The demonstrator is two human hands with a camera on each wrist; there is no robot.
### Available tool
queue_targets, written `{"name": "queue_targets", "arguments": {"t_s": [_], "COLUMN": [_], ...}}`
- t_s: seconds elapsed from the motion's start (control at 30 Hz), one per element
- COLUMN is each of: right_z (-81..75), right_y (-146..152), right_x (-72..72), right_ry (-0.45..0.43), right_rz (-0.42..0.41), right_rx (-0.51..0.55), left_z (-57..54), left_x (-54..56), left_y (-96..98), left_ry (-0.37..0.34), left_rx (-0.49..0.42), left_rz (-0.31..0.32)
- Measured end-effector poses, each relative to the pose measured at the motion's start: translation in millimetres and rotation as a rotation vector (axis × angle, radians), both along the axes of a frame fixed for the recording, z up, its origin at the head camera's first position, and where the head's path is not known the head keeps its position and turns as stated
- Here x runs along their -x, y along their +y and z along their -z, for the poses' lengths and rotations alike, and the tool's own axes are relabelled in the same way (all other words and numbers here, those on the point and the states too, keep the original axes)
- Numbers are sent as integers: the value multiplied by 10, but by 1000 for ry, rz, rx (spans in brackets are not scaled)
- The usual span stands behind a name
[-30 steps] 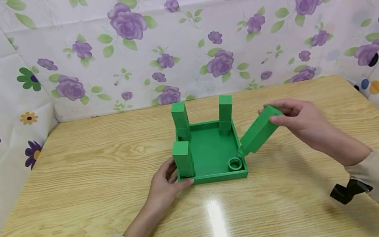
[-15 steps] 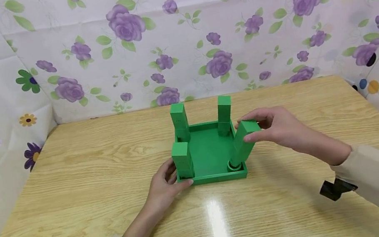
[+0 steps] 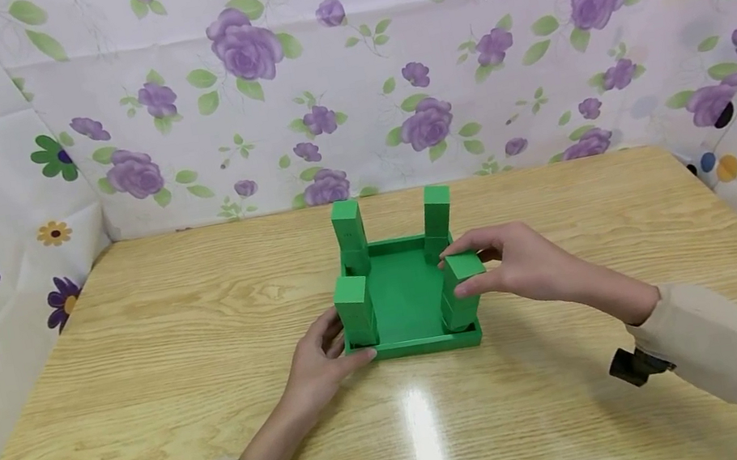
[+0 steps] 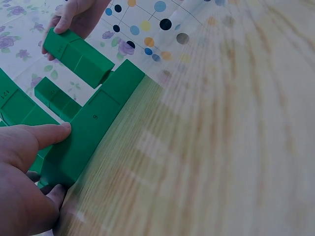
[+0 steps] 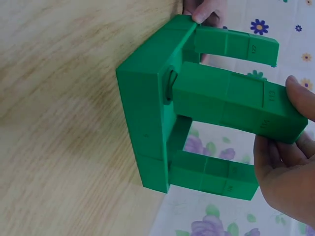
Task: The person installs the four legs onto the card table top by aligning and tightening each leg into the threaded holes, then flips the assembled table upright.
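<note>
A square green tray (image 3: 426,345) rests on the table, with green block-shaped legs standing at its corners. My left hand (image 3: 315,371) grips the near left corner, its thumb on the front wall. Beside that thumb stands the near left leg (image 3: 356,310). My right hand (image 3: 523,264) holds the near right leg (image 3: 463,304) by its upper end, between thumb and fingers. That leg tilts slightly. In the right wrist view its lower end meets a round socket (image 5: 170,84) in the tray corner; how deep it sits is hidden.
Two more legs stand at the back corners, the far left leg (image 3: 350,233) and the far right leg (image 3: 438,213). The wooden table (image 3: 207,324) ends at a flowered cloth (image 3: 181,90) behind; patterned cloths hang at both sides.
My right hand has moved left and down with the leg, from outside the tray onto its near right corner. The leg has turned from strongly slanted to nearly upright. My left hand stays put.
</note>
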State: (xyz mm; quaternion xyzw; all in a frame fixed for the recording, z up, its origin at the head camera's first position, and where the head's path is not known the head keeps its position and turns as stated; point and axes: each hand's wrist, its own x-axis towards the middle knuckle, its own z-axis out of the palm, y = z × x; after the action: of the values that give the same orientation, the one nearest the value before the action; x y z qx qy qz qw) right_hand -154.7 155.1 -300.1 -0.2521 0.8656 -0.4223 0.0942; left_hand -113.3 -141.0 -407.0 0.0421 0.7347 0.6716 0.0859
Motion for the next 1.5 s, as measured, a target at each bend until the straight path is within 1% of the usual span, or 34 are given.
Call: {"name": "queue_targets", "arguments": {"t_s": [0.13, 0.27, 0.4, 0.53, 0.67, 0.77, 0.9, 1.03, 1.2, 1.33, 1.5], "right_z": [-16, -8, -7, 1, 36, 83, 155, 212, 263, 293, 309], "right_y": [-18, -4, 21, 52, 78, 70, 21, -26, -44, -57, -75], "right_x": [2, 13, 11, -2, -22, -35, -46, -49, -58, -69, -75], "right_ry": [24, 59, 47, 24, 66, 123, 175, 188, 207, 245, 291], "right_rz": [-11, -56, -107, -132, -132, -110, -42, 34, 99, 138, 151], "right_rx": [-30, -49, -28, -1, -9, -12, -8, 13, 51, 36, 17], "left_z": [-8, 1, 1, -2, 2, 4, 7, 6, 4, 3, 7], "left_x": [-6, -5, -3, 0, 7, 11, 12, 12, 20, 18, 13], "left_y": [-1, 1, 5, 10, 12, 9, 5, 8, 16, 16, 11], "left_ry": [-5, -2, 1, 2, 4, 8, 6, 6, 12, 14, 8], "left_rx": [6, 3, 2, -1, 9, 19, 14, 12, 19, 15, 15], "left_rz": [-9, -9, -8, -3, 1, 0, 1, 0, 1, -3, -6]}}
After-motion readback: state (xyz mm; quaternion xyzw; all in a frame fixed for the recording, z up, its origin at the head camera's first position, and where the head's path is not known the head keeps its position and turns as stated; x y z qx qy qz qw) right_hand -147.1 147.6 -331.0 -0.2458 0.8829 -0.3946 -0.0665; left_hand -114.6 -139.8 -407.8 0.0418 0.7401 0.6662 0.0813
